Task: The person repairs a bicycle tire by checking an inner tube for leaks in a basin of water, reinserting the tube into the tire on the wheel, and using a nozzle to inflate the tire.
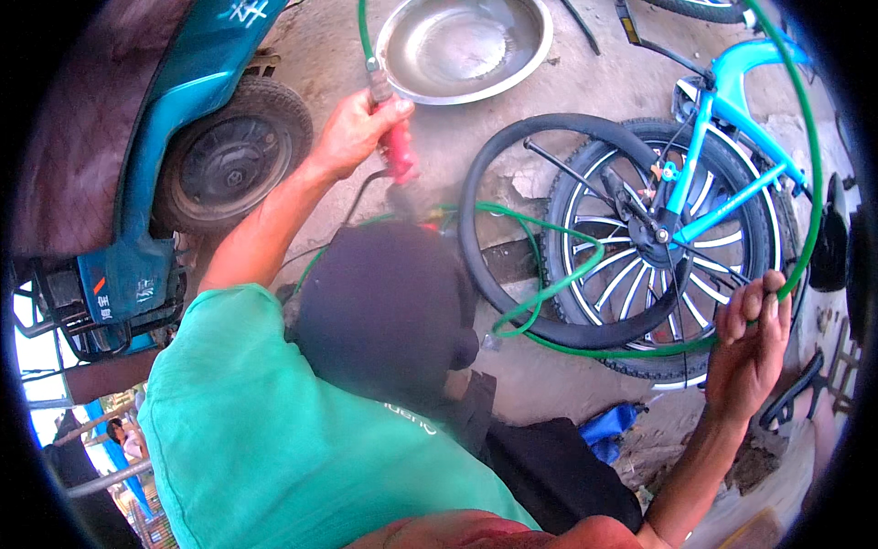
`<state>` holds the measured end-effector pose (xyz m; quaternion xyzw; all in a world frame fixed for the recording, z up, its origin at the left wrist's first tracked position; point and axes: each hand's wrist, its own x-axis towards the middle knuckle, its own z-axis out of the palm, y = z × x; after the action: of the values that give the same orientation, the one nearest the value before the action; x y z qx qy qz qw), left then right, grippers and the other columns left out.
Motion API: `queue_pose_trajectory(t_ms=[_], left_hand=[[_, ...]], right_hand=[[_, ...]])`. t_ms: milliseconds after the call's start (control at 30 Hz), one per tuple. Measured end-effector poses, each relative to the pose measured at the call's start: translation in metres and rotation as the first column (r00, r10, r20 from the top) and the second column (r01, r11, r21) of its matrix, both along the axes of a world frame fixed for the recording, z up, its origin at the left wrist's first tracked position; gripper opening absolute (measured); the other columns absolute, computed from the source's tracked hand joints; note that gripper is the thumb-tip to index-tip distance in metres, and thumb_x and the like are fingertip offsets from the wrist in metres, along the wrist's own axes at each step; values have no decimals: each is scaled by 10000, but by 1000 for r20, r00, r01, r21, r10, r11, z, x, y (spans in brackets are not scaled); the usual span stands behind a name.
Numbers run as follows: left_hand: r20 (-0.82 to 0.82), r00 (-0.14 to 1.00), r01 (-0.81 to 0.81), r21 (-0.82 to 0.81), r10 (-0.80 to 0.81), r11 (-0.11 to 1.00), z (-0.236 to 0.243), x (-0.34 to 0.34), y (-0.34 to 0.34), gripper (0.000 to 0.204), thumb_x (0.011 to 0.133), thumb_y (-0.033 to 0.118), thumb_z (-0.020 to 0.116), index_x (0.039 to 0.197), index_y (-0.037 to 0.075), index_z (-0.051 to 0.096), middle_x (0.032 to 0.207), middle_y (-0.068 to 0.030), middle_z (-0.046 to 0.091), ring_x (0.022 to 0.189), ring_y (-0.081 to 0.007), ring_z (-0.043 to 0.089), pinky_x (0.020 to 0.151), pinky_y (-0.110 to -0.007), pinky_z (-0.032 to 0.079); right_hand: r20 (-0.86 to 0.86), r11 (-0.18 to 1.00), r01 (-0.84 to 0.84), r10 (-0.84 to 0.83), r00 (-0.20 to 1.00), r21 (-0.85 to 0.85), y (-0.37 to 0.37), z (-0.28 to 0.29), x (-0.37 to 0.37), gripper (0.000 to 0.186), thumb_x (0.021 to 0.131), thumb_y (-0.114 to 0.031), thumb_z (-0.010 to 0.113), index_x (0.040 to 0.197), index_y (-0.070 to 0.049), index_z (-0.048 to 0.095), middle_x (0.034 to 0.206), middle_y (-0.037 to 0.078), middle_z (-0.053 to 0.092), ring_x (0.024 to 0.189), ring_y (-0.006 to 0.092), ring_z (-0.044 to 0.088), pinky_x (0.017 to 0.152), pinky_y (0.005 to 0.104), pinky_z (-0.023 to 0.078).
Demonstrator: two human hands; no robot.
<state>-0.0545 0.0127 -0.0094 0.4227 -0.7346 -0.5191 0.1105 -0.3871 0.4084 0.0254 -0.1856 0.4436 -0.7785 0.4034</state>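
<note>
My right hand [750, 352] comes in from the lower right with its fingers closed round a green hose [813, 183]. From there the hose runs up along the right rim and also leftward, low across the bicycle wheel [631, 284]. I cannot see my left hand. A co-worker in a green shirt [265, 412] and black cap [380, 302] bends over in front of me. That person's hand [357, 133] grips a red-handled tool [396, 151], blurred by motion, with green hose joined to its top. A smooth black ring [483, 156], like an inner tube, overlaps the wheel.
A wide metal basin [540, 55] sits at the top middle. The blue bicycle frame [704, 137] lies at the right. A teal vehicle with a black wheel [233, 160] stands at the left. Beside the co-worker's dark trousers [558, 471] lies a blue bundle [608, 430].
</note>
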Motion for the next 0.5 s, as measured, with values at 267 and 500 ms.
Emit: queue_pose_trajectory(t_ms=[267,500], left_hand=[[-105,963,267,268,-247,926,-46,-59,49,219,1008,250,633,997,31,631,883,-69,706,770,-167,687,717,-334,565],[-97,967,254,455,-236,854,-85,-71,72,196,1002,216,643,1008,20,630,870,-73,700,761,-167,689,712,-327,563]], right_hand=[[-154,990,55,-35,988,126,-2,-5,-1,315,1046,-161,499,1294,26,548,1014,57,518,931,162,494,836,314,406],[-42,872,-75,110,993,484,12,-28,17,300,1000,-219,604,1213,-9,620,975,51,671,870,150,640,750,294,496]])
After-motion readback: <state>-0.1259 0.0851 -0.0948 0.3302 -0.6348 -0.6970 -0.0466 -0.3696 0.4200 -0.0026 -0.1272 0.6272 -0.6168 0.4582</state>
